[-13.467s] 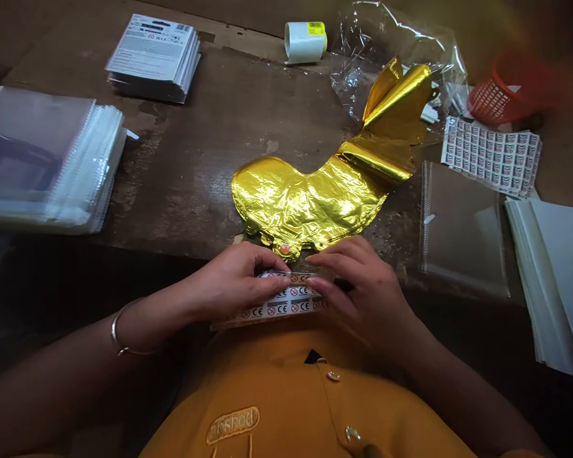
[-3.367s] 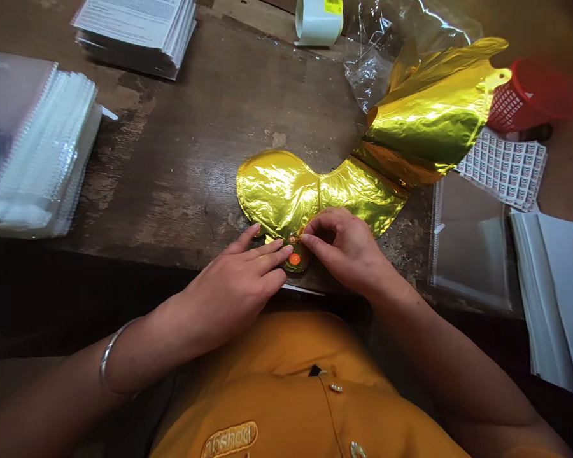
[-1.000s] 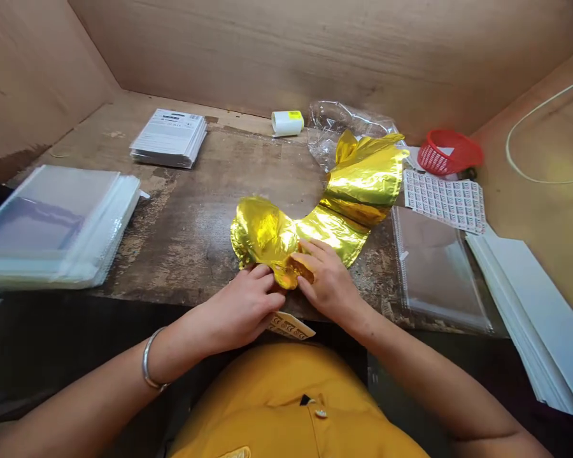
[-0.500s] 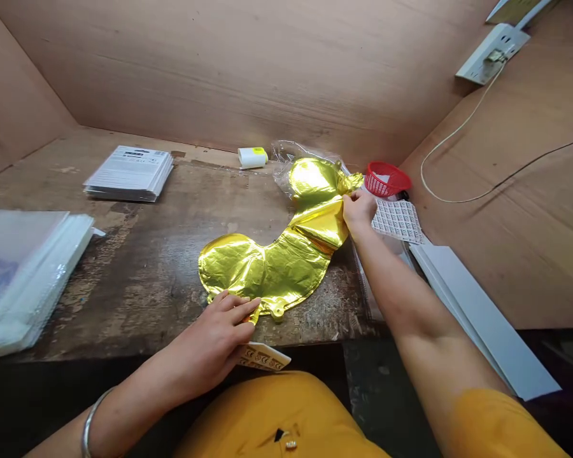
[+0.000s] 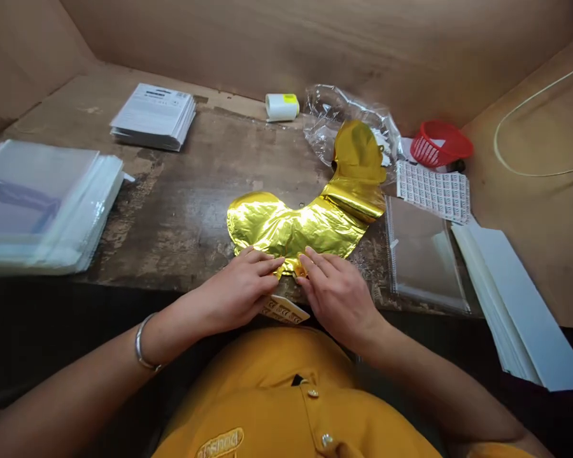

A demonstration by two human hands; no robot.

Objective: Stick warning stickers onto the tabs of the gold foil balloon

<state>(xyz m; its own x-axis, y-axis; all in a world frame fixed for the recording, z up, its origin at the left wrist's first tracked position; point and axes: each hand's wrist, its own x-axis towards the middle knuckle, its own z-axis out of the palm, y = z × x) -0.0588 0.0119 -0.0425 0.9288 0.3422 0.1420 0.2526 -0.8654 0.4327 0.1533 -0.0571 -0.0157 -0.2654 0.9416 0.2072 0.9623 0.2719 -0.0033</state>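
A flat gold foil balloon with a curved outline lies across the table, its far end bent back to the upper right. My left hand pinches its near edge between thumb and fingers. Under that palm a small sheet of printed stickers juts out past the table edge. My right hand grips the same near edge a little to the right, thumb below and fingers on top. The fingertips of both hands are close together, and the foil between them is partly hidden.
Clear plastic bags lie stacked at left, with printed cards behind. A white roll, crumpled clear plastic and a red basket stand at the back. On the right are a sticker sheet, clear sleeves and white card strips.
My right hand has left the balloon's far part and come down to its near edge beside my left hand. The balloon's far end has folded differently. The view has tilted down.
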